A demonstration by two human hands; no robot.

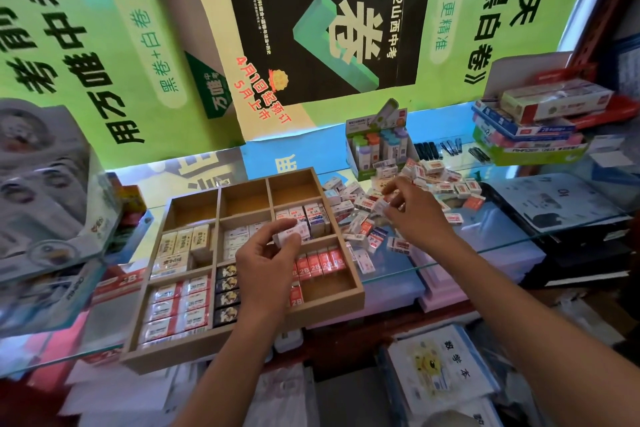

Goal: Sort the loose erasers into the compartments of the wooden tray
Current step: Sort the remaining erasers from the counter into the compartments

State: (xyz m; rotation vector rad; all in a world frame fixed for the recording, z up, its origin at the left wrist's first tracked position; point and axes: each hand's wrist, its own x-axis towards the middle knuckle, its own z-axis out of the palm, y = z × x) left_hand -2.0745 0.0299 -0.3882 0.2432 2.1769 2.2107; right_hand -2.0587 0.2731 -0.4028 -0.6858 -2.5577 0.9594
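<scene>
A wooden tray (pixel 353 291) with several compartments lies on a glass shelf. Some compartments hold rows of erasers; the three at the back are bare. My left hand (pixel 266 263) hovers over the tray's middle and pinches a white eraser (pixel 289 236) between thumb and fingers. To the right of the tray lies a pile of loose erasers (pixel 433 184), white with red or blue print. My right hand (pixel 412 208) reaches into that pile and pinches a small white eraser (pixel 382 206) at its fingertips.
A display box of correction tapes (pixel 377 146) stands behind the pile. Stacked stationery boxes (pixel 533 121) sit on a raised shelf at the right. Packaged goods (pixel 45 184) crowd the left. The glass shelf's front edge (pixel 485 250) runs just right of the tray.
</scene>
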